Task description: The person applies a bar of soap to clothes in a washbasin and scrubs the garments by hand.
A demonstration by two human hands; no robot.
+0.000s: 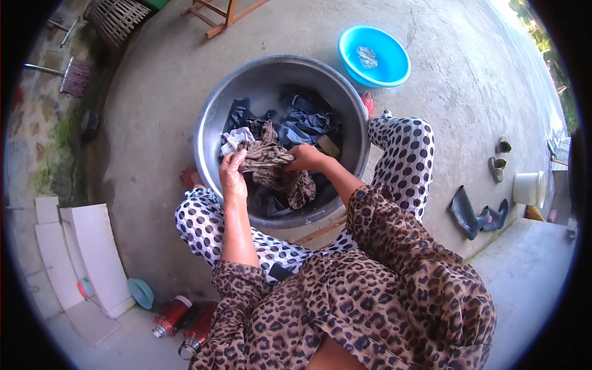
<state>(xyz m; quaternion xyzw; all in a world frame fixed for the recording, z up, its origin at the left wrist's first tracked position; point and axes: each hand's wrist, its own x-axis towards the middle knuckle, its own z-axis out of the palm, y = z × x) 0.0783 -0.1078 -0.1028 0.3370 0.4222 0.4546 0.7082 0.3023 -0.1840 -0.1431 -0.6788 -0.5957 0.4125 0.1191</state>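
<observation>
Between my knees stands a large metal basin with wet clothes in it. Over it, my left hand and my right hand both grip a brown patterned garment, its lower part hanging down into the basin. My fingers are closed on the cloth at each end. Dark blue clothes lie behind the garment, and a white cloth lies at the basin's left. A yellowish block, perhaps soap, is near my right hand.
A blue plastic basin holding a small pale item stands beyond the metal one. Red thermos flasks are at lower left, near a white slab. Dark boots, shoes and a white bucket sit at right. A wooden frame stands at top.
</observation>
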